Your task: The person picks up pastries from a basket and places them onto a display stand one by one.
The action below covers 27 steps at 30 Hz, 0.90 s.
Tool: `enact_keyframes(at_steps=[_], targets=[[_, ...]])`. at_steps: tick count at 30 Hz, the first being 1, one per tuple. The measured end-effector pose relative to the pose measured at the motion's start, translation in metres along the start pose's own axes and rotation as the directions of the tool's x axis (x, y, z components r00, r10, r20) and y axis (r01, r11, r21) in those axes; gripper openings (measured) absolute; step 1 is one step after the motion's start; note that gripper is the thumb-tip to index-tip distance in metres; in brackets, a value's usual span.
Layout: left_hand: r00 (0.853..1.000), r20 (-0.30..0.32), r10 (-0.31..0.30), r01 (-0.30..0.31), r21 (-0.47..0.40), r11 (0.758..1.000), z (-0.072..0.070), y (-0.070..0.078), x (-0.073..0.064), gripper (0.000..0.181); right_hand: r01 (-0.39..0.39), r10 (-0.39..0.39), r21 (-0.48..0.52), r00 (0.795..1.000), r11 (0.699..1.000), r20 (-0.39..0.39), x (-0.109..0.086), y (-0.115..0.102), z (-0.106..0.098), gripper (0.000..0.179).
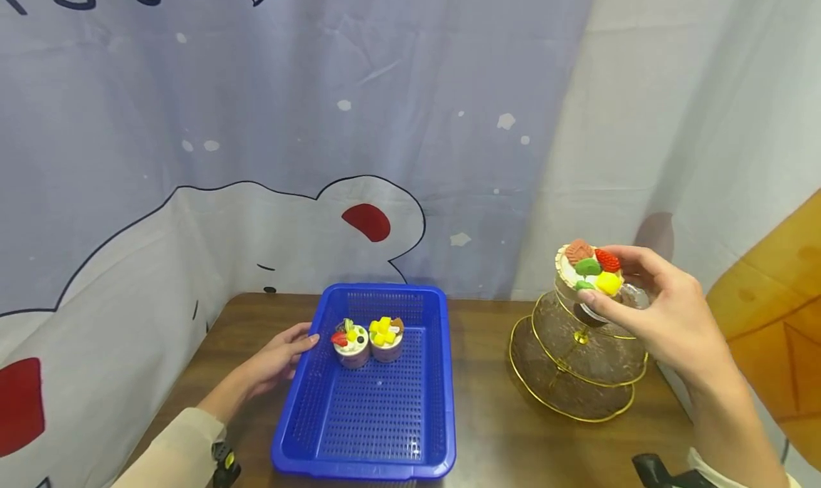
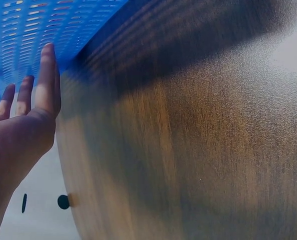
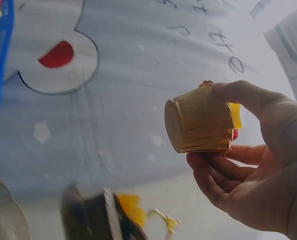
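My right hand [image 1: 667,317] grips a toy cupcake [image 3: 201,120] between thumb and fingers. It has a gold paper cup, with a biscuit, strawberry and yellow and green pieces on top. This cupcake hangs over a tiered stand [image 1: 558,388] with gold rims, apart from it as far as I can tell. Partly hidden behind it, a dark cup with yellow topping [image 3: 106,212] shows at the stand. My left hand [image 1: 279,360] rests against the left side of a blue basket [image 1: 447,402], its fingers [image 2: 47,80] straight along the outer wall.
Inside the basket, toward its far end, two more toy cupcakes stand side by side: one with strawberry and berries [image 1: 353,352], one with yellow cubes [image 1: 387,349]. A wooden table [image 1: 490,417] carries basket and stand. Behind hangs a printed curtain [image 1: 474,153].
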<state>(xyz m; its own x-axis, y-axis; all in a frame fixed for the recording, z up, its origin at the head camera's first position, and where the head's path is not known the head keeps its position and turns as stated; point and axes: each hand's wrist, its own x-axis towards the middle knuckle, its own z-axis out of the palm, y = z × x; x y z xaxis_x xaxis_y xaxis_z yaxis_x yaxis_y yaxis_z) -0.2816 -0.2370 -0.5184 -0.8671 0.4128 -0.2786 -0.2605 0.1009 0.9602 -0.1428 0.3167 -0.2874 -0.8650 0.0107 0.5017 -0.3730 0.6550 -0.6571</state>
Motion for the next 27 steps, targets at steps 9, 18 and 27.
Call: enact_keyframes(at_steps=[9,18,27], targets=[[1.0,0.003,-0.005,0.005,-0.017,1.0,-0.003,-0.002,-0.003,0.069,-0.089,0.091,0.04,0.993,0.995,-0.073,0.0,0.021,-0.033,0.059],[1.0,0.002,-0.01,0.01,-0.002,1.0,-0.001,0.0,-0.001,0.072,-0.206,0.215,0.072,0.963,0.976,-0.16,-0.005,0.056,-0.068,0.053],[1.0,-0.003,-0.018,0.018,0.0,1.0,0.0,0.001,0.001,0.072,-0.321,0.33,0.08,0.932,0.944,-0.151,-0.008,0.093,-0.08,0.047]])
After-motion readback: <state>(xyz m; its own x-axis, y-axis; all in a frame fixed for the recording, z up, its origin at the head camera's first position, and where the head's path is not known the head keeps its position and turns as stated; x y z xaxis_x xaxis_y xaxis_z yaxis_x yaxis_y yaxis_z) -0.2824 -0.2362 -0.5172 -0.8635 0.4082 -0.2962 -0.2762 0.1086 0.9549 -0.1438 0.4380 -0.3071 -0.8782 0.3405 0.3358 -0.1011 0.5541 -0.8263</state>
